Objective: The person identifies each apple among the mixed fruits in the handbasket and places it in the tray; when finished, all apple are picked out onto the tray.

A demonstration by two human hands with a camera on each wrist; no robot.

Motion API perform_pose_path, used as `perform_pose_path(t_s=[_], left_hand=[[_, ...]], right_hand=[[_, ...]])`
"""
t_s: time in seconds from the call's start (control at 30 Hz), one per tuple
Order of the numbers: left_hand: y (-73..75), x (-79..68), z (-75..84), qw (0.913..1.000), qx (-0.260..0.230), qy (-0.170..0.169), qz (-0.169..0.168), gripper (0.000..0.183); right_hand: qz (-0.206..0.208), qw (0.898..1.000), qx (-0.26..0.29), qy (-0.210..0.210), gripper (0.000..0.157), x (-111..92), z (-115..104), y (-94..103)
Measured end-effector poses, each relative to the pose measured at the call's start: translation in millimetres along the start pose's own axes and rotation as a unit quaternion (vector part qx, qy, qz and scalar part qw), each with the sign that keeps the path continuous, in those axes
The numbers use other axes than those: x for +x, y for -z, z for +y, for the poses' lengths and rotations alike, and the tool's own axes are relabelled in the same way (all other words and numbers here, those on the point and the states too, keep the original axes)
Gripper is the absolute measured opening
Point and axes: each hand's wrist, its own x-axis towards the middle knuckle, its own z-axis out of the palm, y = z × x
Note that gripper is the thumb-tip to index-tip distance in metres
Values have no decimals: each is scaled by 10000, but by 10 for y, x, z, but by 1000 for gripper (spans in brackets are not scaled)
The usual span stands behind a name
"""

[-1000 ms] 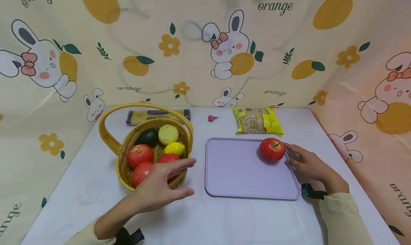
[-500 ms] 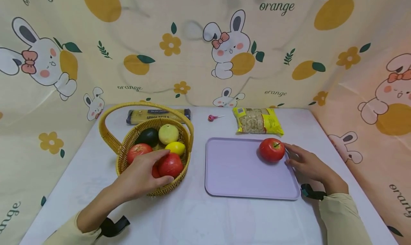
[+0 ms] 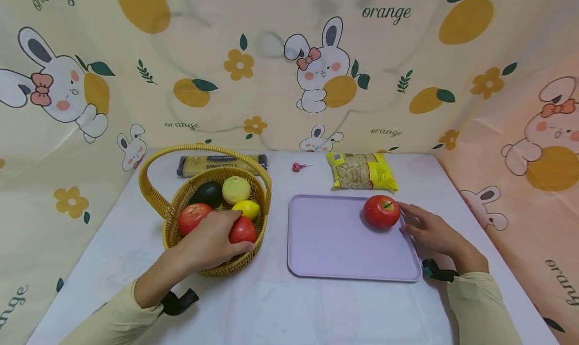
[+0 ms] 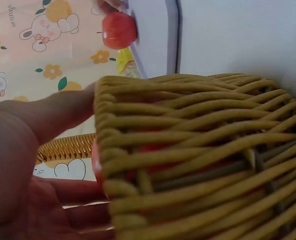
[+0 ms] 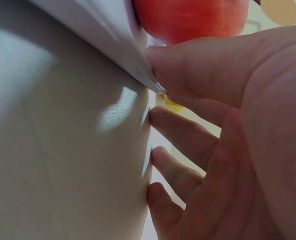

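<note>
My left hand [image 3: 210, 242] reaches into the yellow wicker basket [image 3: 169, 234], its fingers and thumb around a red apple [image 3: 243, 230]. The basket's rim [image 4: 105, 130] covers much of that apple in the left wrist view, and the fingers' far ends are hidden. At the lilac tray's [image 3: 339, 234] right edge, my right hand [image 3: 436, 233] rests with loosely bent fingers, its thumb touching the rim [image 5: 142, 75]. Another red apple [image 3: 382, 211] sits on the tray, close to that thumb and index finger.
Also in the basket are a pomegranate [image 3: 193, 218], an avocado [image 3: 207, 194], a pale round fruit [image 3: 236, 190] and a lemon [image 3: 246, 210]. The tall handle [image 3: 151, 191] arches over it. Behind lie a spaghetti pack [image 3: 194, 165], a lollipop [image 3: 296, 167] and a yellow bag [image 3: 362, 171].
My left hand has moved left and down from above the basket's front right, and its fingers have closed around the apple there. The right hand, the tray and its apple stay put.
</note>
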Motion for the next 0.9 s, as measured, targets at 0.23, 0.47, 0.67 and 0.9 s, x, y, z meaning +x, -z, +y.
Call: perform_pose_path(t_s=[0.23, 0.47, 0.67, 0.9], left_hand=[[66, 8, -76, 9998, 75, 25, -173, 78], [111, 69, -66, 9984, 224, 67, -517, 78], [74, 108, -77, 9988, 124, 110, -465, 78], [165, -2, -118, 9981, -512, 170, 308, 76]], right_hand=[[-20, 10000, -26, -16, 83, 19, -6, -18], [-38, 10000, 21, 57, 83, 47, 8, -21], [-28, 10000, -33, -15, 83, 21, 5, -22], [-45, 10000, 0, -9, 84, 7, 9, 5]])
